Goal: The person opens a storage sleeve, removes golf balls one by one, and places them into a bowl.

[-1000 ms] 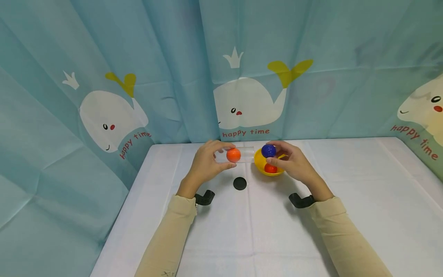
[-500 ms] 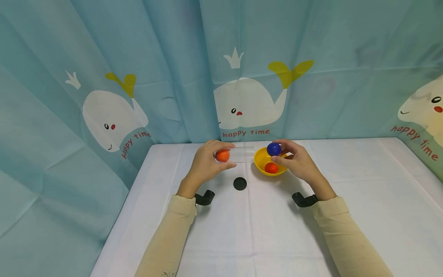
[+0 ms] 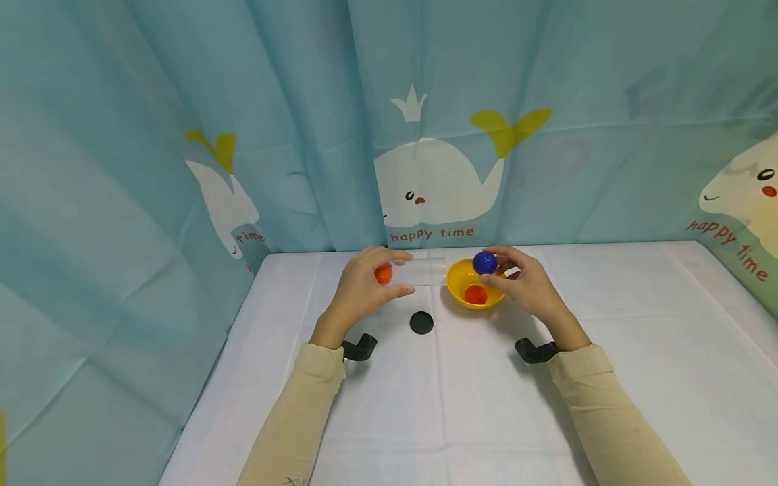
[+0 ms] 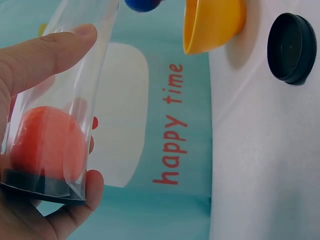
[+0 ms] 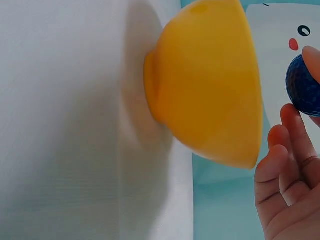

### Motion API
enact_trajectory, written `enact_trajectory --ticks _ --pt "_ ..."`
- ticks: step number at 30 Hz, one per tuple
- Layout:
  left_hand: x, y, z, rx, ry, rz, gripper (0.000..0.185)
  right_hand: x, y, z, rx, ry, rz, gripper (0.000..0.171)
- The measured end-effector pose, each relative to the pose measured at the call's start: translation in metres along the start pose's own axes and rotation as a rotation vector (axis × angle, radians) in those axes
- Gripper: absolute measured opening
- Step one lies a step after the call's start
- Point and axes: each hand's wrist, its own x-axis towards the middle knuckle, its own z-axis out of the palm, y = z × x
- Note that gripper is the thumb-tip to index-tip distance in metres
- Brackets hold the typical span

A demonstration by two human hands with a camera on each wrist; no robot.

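Head view, left hand [image 3: 358, 291] clasping clear tube [image 3: 419, 271], right hand [image 3: 527, 283] pinching blue ball [image 3: 484, 262], curtain [image 3: 425, 234] reading "happy time"

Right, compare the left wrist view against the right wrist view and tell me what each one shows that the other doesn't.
Only the left wrist view shows the left hand gripping the clear tube, the orange ball resting at the tube's black-capped end, and the loose black cap lying on the white table.

Only the right wrist view shows the fingers of the right hand, which pinches the blue ball beside the bowl's rim.

Both show the yellow bowl from outside, the blue ball, the white table and the whale curtain.
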Motion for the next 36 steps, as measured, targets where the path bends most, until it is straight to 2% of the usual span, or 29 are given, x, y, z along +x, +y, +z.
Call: enact_trajectory --ticks 21,36 --pt "0.002 0.000 0.001 0.013 -0.008 -0.005 0.052 0.002 0.019 -0.002 -0.051 0.043 0.064 0.052" --pt "-0.002 -0.001 0.003 0.011 -0.004 -0.014 0.050 0.000 0.029 0.001 -0.089 -0.015 0.108 0.051"
